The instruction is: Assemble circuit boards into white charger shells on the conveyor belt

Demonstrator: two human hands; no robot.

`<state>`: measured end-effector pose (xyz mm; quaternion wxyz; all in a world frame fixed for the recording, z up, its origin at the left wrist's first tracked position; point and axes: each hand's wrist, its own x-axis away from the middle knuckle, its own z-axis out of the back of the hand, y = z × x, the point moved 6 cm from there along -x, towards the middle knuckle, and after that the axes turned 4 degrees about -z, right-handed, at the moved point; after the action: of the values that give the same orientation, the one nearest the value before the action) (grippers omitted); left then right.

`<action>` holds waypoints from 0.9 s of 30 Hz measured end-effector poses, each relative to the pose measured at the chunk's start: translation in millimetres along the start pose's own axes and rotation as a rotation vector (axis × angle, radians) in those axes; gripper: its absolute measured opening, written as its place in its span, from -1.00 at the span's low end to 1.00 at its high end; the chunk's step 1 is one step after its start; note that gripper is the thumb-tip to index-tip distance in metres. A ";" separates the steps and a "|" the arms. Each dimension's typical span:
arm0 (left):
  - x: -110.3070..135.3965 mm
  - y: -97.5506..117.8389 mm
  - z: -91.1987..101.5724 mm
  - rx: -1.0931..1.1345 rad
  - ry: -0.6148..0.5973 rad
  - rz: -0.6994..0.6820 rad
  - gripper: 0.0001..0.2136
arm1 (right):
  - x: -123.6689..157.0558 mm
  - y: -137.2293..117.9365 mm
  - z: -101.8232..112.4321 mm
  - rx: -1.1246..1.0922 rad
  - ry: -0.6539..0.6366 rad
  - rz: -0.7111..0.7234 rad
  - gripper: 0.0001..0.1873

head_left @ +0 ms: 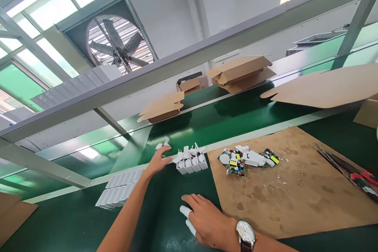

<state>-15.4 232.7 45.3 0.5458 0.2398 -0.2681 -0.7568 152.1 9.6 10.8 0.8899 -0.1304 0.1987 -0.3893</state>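
My left hand point(158, 160) reaches out with fingers apart, close to a few small white plastic pieces point(162, 144) on the green belt's near edge. Whether it touches them I cannot tell. Just to its right stands a row of small white plastic cases point(191, 164) with white parts sticking out of their tops. Over the green table, below these cases, my right hand point(205, 220) is palm down with fingers extended and nothing visible in it. White covers sit on two of its fingers, and a watch point(245, 232) is on the wrist.
Circuit boards point(236, 168) and white plastic parts lie on a stained cardboard sheet point(265, 204); red-handled pliers point(362, 183) and tweezers rest at its right. White cases point(118, 189) stand in rows at left. Folded cartons point(240, 73) lie on the belt point(212, 114), with a metal beam point(189, 57) above.
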 end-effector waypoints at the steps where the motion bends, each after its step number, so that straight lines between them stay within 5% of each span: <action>1: -9.2 -2.9 6.8 -0.033 0.059 0.036 -0.60 | -0.9 0.2 -1.0 0.013 -0.007 0.005 -0.78; 5: -28.4 -9.1 14.4 -0.102 0.228 0.135 -0.63 | -4.9 1.4 -3.8 0.030 -0.034 0.016 -0.72; 10: -22.3 -4.5 14.1 -0.081 0.381 0.151 -0.61 | -5.5 2.7 1.4 0.022 -0.026 0.028 -0.66; 15: 4.6 4.3 31.6 -0.003 0.567 0.109 -0.61 | -2.6 3.4 0.3 -0.007 -0.018 0.035 -0.74; 19: 48.8 15.7 40.0 0.104 0.681 0.030 -0.49 | -2.2 5.5 -3.6 -0.058 0.082 -0.031 -0.71; 22: 86.5 24.8 28.0 0.324 0.543 -0.016 -0.48 | 0.5 11.1 5.9 -0.103 0.279 -0.107 -0.54; 27: 145.7 48.1 -30.3 0.664 -0.146 -0.006 -0.45 | 8.8 21.9 32.8 -0.162 0.601 -0.125 -0.29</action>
<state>-4.1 76.7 44.7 0.4152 0.3503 -0.5375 -0.6449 186.5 20.2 29.3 0.7525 -0.0919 0.4747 -0.4472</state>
